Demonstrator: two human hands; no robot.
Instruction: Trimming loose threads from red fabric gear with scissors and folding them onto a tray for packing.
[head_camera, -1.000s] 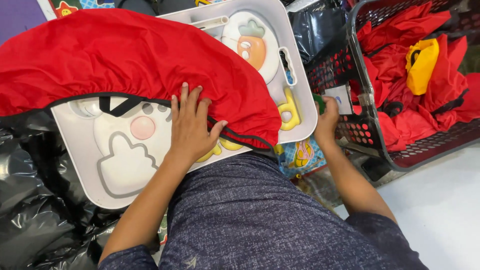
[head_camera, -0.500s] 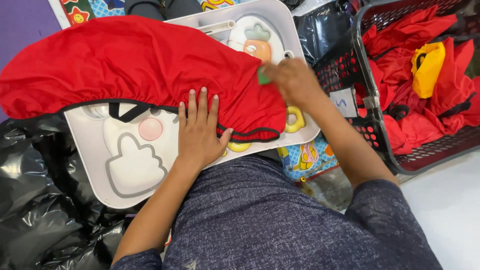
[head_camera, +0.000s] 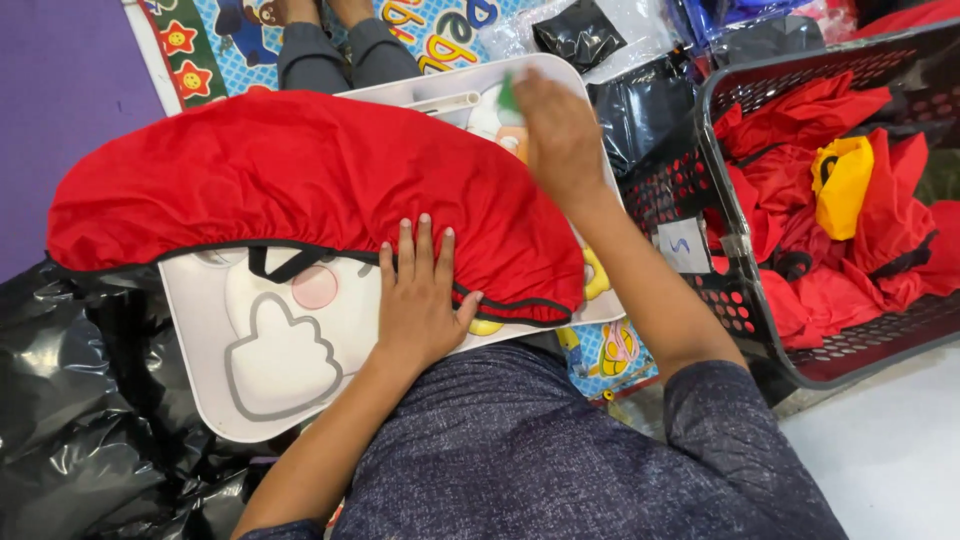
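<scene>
A white plastic tray (head_camera: 250, 400) with cartoon prints lies across my lap, with a red fabric cover (head_camera: 290, 190) with black elastic trim stretched over its upper half. My left hand (head_camera: 420, 295) lies flat, fingers spread, on the cover's lower edge and the tray. My right hand (head_camera: 555, 130) is blurred over the tray's far right corner, fingers closed on a small green piece (head_camera: 508, 92). What the piece is cannot be made out.
A black mesh basket (head_camera: 740, 300) on the right holds red fabric covers (head_camera: 870, 210) and a yellow pouch (head_camera: 840, 180). Black plastic bags (head_camera: 70, 420) lie at left and at the back (head_camera: 580, 35). A colourful play mat (head_camera: 230, 40) and another person's legs (head_camera: 340, 45) are beyond the tray.
My right hand has come from the basket side up over the red cover to the tray's far right corner, carrying the small green piece. My left hand has stayed pressed on the cover.
</scene>
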